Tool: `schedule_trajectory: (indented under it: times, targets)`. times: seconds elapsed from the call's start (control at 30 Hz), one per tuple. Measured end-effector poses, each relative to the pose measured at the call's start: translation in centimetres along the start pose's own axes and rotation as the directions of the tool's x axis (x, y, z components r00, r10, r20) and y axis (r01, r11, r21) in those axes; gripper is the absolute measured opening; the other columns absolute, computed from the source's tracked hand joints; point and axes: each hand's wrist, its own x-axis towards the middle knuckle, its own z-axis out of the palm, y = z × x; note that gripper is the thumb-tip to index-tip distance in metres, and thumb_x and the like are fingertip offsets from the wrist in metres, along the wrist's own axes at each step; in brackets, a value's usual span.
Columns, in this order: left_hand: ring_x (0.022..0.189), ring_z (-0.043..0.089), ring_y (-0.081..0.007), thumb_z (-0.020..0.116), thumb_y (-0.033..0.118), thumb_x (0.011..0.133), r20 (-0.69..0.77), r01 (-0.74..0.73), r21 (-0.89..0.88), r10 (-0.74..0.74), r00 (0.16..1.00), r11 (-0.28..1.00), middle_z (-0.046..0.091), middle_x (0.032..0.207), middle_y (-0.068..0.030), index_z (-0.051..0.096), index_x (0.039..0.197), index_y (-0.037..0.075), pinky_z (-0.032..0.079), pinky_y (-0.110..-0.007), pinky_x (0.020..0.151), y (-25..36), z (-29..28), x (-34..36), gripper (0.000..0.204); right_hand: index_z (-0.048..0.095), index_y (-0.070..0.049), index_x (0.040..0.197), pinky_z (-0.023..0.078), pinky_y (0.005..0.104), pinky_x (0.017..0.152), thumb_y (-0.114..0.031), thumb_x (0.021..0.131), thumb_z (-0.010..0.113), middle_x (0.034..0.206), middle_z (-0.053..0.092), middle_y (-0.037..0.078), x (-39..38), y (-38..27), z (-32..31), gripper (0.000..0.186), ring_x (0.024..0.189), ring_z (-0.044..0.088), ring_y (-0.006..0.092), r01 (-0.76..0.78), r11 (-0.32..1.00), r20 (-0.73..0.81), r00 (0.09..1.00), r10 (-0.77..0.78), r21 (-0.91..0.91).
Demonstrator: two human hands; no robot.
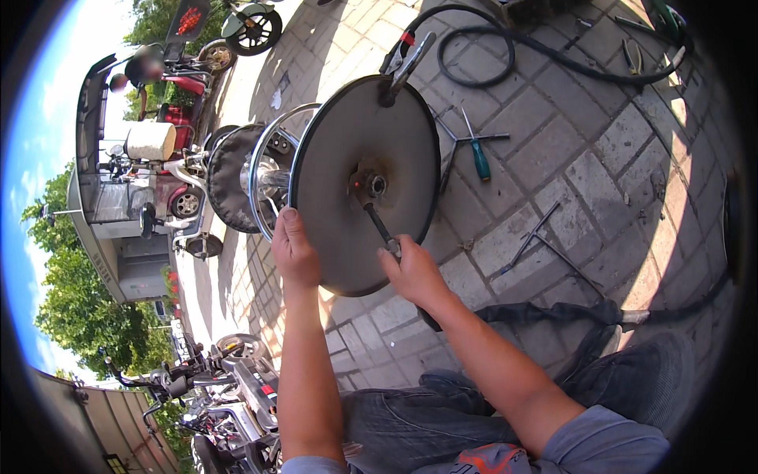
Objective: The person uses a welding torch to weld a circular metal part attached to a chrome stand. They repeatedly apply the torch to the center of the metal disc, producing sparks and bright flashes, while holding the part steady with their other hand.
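Over paving (545,138), brown-centred gray disc (335,178).

Bright daylight, shaded paving bricks (545,150)
Glare whitens the sky (95,43) at 10 o'clock; a sunlit strip (665,237) shines pale at 3 o'clock; lines bow near the dark fisheye rim.

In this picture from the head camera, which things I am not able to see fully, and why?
Head view:
- Most fingers of the left hand: behind the dark disc.
- Grip end of the dark rod: covered by the right hand.
- Part of the shiny ring: behind the disc.
- Distant person: blurred.
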Motion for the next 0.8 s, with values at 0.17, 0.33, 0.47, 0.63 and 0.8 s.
schedule_trajectory:
  times: [0.17,0.33,0.47,0.63,0.8]
  targets:
    - [0.079,0.053,-0.0087,0.041,0.043,0.108,0.013,-0.003,-0.014,0.003,1.000,1.000,0.061,0.086,-0.0008,0.061,0.098,0.001,0.043,-0.023,0.071,-0.67,-0.25,-0.08,0.047,0.057,0.006,0.096,0.049,0.0536,0.078,-0.036,0.094,0.059,0.089,0.067,0.030,0.65,0.11,-0.23,0.043,0.089,0.064,0.0487,-0.026,1.000,0.008,1.000,0.026,-0.001]
    - [0.080,0.056,-0.0095,0.041,0.042,0.108,-0.007,-0.006,0.007,0.006,1.000,1.000,0.064,0.087,-0.0018,0.062,0.102,0.000,0.045,-0.023,0.072,-0.76,0.28,-0.12,0.048,0.057,0.006,0.094,0.049,0.0540,0.078,-0.036,0.094,0.059,0.088,0.066,0.030,0.69,-0.02,-0.28,0.042,0.088,0.064,0.0490,-0.061,0.998,0.035,0.998,0.060,0.015]
    - [0.082,0.057,-0.0099,0.041,0.042,0.108,0.004,-0.010,0.013,0.009,1.000,1.000,0.065,0.089,-0.0026,0.063,0.105,-0.001,0.045,-0.023,0.073,-0.82,0.28,-0.09,0.049,0.057,0.006,0.093,0.049,0.0544,0.078,-0.037,0.094,0.059,0.088,0.066,0.031,0.83,0.19,-0.25,0.043,0.088,0.064,0.0494,-0.051,0.999,0.021,0.998,0.051,0.016]
    - [0.082,0.057,-0.0105,0.041,0.042,0.108,-0.010,-0.012,0.030,0.013,1.000,0.999,0.065,0.090,-0.0031,0.063,0.106,-0.002,0.045,-0.023,0.074,-0.75,0.30,-0.09,0.049,0.057,0.007,0.093,0.049,0.0543,0.079,-0.037,0.094,0.058,0.088,0.066,0.032,1.06,0.01,-0.36,0.045,0.089,0.063,0.0500,-0.069,0.997,0.054,0.996,0.068,0.030]
    - [0.083,0.057,-0.0112,0.041,0.041,0.108,-0.018,-0.018,0.039,0.018,1.000,0.999,0.065,0.091,-0.0036,0.062,0.106,-0.002,0.045,-0.024,0.075,-0.88,0.38,-0.21,0.048,0.056,0.008,0.093,0.049,0.0540,0.080,-0.038,0.095,0.058,0.088,0.066,0.033,1.05,0.25,-0.42,0.045,0.090,0.064,0.0502,-0.090,0.995,0.053,0.995,0.087,0.049]
